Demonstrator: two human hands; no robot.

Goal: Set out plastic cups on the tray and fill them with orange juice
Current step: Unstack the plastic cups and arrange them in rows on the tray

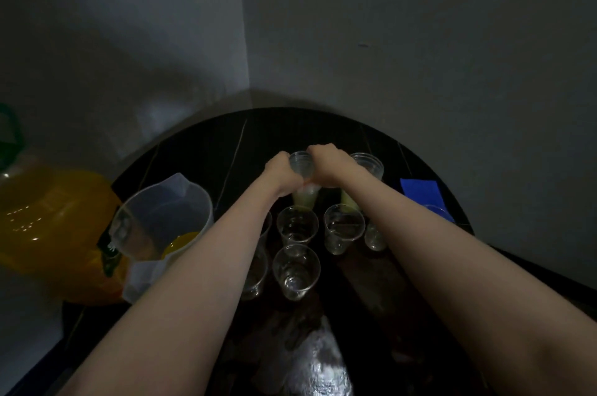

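Plastic cups (296, 227) clustered at centre frame on a dark tray (381, 269), itself on a round black table (200, 150). Clear, upright and apparently unfilled: one at centre, one just right of it (343, 228), one lower at centre (295, 271), plus others partly hidden behind the forearms. Stack of nested clear cups (301, 163) held up just above centre frame, gripped from both sides. Left hand (280, 174) curled round the stack's left side; right hand (329, 163) curled round its right side, knuckles up, the two hands nearly touching below the stack. Pale yellow-green liquid visible in the bottom of a cup (305, 197) directly beneath the hands, and in another cup (366, 166) just right of the right hand. Translucent jug (161, 218) at left of centre, near the table's edge, with orange juice low inside. Large orange container (55, 224) with a green handle at far left. Blue cloth (423, 193) at right of centre on the table. Grey walls (420, 40) filling the upper frame, meeting in a corner.
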